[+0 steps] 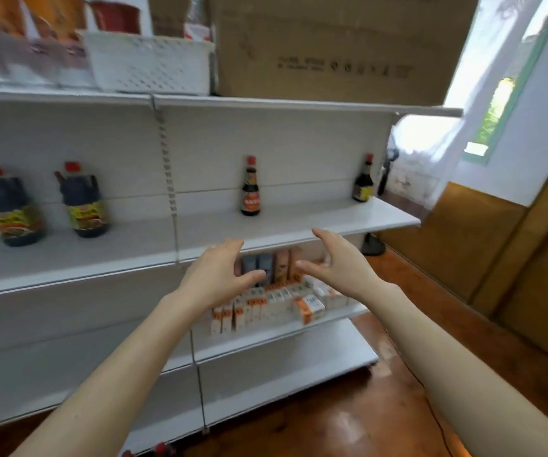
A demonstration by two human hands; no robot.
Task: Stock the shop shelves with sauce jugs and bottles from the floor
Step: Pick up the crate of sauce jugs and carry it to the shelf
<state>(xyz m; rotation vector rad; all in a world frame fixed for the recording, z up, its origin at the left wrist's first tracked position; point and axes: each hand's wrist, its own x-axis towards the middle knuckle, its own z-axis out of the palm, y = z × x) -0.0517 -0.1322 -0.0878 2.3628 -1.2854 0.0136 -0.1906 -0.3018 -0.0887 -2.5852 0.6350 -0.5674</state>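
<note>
Forearms: both bare, stretched forward and upward from the bottom corners, converging toward the shelf front.
Left hand (218, 275): raised in front of the middle shelf edge, palm turned inward toward the other hand, fingers spread and curved, thumb pointing right; holds nothing.
Right hand (338, 262): level with the left and near it, palm facing left, fingers loosely spread and bent, thumb pointing left; holds nothing.
Gap between hands: open, with small boxes visible through it.
Floor (348, 407): glossy reddish-brown boards; red caps (160, 450) show at the bottom edge, too blurred to identify.
Small boxes (266, 308): orange-and-white cartons crowded on the lower shelf, behind and below the hands.
Middle shelf (299, 225): white, mostly bare.
Jugs (84, 201): two dark sauce jugs with red caps, upright on the left part of the middle shelf, apart from each other.
Bottles (251, 188): one dark bottle with red cap upright just beyond the hands; a second (363, 179) at the shelf's far right end, well apart.
Top shelf: white basket (149, 62) beside a large cardboard box (332, 47).
</note>
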